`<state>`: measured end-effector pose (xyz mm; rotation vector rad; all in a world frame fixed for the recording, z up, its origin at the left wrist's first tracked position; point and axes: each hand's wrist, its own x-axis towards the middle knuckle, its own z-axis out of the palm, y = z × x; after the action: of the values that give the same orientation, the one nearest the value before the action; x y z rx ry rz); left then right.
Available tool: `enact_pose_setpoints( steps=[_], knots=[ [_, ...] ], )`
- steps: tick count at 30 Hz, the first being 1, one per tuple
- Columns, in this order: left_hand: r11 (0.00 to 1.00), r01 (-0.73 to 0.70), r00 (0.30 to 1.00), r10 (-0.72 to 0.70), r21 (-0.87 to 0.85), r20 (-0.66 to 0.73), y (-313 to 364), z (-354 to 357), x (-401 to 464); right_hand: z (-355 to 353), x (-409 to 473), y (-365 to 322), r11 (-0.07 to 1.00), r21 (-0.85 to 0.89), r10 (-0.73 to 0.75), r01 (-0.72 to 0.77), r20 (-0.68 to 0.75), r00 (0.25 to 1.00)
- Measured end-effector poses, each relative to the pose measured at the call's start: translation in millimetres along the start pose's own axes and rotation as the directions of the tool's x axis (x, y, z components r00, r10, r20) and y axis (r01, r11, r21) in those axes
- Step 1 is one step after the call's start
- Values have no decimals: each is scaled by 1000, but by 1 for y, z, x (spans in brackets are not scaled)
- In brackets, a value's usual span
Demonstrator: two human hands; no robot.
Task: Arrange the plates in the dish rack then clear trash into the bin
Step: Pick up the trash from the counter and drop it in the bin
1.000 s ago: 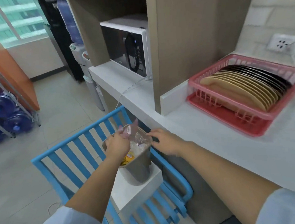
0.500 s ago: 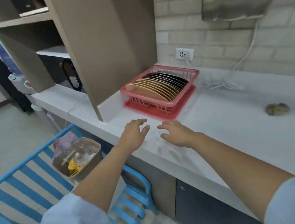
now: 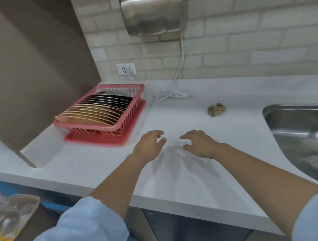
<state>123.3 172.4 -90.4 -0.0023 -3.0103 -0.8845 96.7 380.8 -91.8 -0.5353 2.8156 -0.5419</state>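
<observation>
A white bench (image 3: 104,163) is seen running left to right, with a steel sink (image 3: 306,138) set into its right end. At far left on it a pink rack (image 3: 127,121) is placed, and tan and black plates (image 3: 103,109) are stood on edge inside. A bin (image 3: 12,215) with trash inside is seen at lower left, below the bench edge. A crumpled wad (image 3: 216,109) is left between rack and sink. The left hand (image 3: 149,148) and right hand (image 3: 200,143) are held over the bench near the middle, each grip released, fingers loosely curled, nothing grasped.
</observation>
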Motion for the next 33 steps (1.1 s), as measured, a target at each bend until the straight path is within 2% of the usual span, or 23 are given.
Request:
enact_pose_setpoints(
  steps=[5,13,20,22,25,29,33],
  knots=[
    [999,-43,997,42,8,70,27,28,52,-14,14,50,989,82,132,-125,-76,988],
    [997,-65,991,69,-39,114,49,60,135,-35,67,106,970,97,240,-223,-230,943],
    [994,-66,980,81,-85,179,51,85,190,-42,119,137,941,-58,300,-333,-314,901],
    [992,-82,978,98,-93,186,51,90,201,-43,130,144,930,-45,328,-366,-350,877],
    [989,-98,974,118,-111,192,50,95,215,-46,145,155,918,-23,361,-396,-364,859],
    [984,-90,974,119,-153,195,46,97,225,-41,156,164,916,3,386,-401,-281,879],
    [976,-64,978,103,-209,182,42,96,224,-24,155,157,923,65,374,-378,-372,849]
  ],
)
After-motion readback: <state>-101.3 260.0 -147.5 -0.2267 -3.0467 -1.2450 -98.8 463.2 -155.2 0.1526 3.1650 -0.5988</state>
